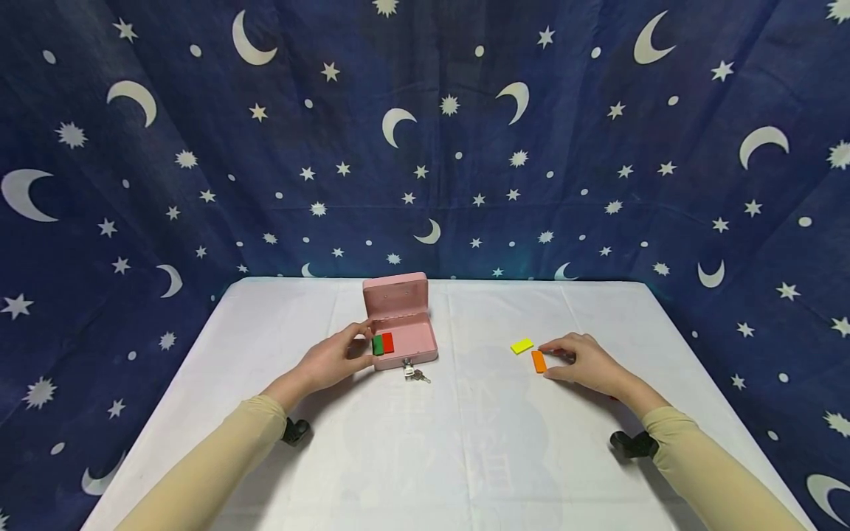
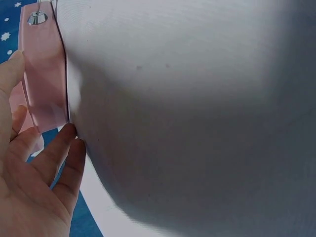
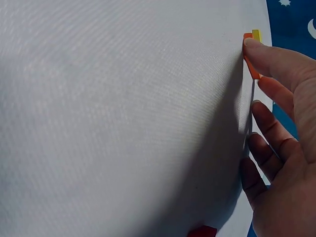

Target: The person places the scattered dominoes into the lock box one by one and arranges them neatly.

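My left hand (image 1: 334,360) holds the left end of an open pink cash box (image 1: 415,338), thumb at the front and index finger towards the back. The thumb lies along the front rim in the left wrist view. Inside, at the left, a green block (image 1: 378,345) sits beside a red block (image 1: 388,343). On the right, my right hand (image 1: 587,363) pinches an orange block (image 1: 539,361) between thumb and index finger, the other fingers spread loosely. A yellow block (image 1: 522,346) lies just beyond the orange one.
A small padlock (image 1: 408,371) with keys (image 1: 420,376) hangs at the box front. Another red piece (image 3: 202,231) lies near the right wrist, mostly hidden in the head view. White cloth covers the table (image 1: 458,442); a starry blue curtain (image 1: 458,96) stands behind.
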`<state>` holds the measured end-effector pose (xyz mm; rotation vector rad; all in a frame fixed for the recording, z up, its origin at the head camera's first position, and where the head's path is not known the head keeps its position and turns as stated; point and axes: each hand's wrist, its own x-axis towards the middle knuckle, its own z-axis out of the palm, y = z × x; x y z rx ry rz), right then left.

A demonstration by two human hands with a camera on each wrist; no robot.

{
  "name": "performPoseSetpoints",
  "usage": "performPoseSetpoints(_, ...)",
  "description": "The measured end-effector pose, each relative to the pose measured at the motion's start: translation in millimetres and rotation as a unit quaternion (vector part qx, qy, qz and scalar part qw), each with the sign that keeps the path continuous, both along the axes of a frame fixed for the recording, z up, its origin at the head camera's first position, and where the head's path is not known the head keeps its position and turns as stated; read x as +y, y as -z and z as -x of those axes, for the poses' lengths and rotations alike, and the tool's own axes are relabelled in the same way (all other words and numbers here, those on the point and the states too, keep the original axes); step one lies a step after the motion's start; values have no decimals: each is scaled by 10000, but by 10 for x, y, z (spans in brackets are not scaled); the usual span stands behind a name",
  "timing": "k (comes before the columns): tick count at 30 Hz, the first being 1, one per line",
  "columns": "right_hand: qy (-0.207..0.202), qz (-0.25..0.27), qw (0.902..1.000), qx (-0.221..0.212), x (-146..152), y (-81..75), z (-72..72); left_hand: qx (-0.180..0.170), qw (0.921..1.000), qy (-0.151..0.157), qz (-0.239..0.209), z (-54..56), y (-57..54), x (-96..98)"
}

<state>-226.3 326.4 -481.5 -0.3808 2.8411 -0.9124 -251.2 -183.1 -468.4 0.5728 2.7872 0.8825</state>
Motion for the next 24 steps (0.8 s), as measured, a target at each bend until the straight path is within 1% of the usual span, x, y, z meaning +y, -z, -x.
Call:
performPoseSetpoints(4, 55, -22, 10000, -51, -13, 2, 5, 16, 10000, -9, 37, 2, -4, -1)
performPoseSetpoints(12, 140, -18, 9999, 14, -29, 3, -7, -28, 10000, -35, -28, 14, 3, 9)
performPoseSetpoints(19, 2, -360, 9986, 395, -27, 46, 4, 27, 10000, 9, -42, 21, 9, -3)
performPoseSetpoints(22, -84, -560, 9970, 532, -36, 38, 7, 1, 10000, 6, -58, 22, 12, -8)
performPoseSetpoints(24, -98, -605, 9964, 583, -47, 14, 5, -11, 10000, 22, -64, 18, 10, -11)
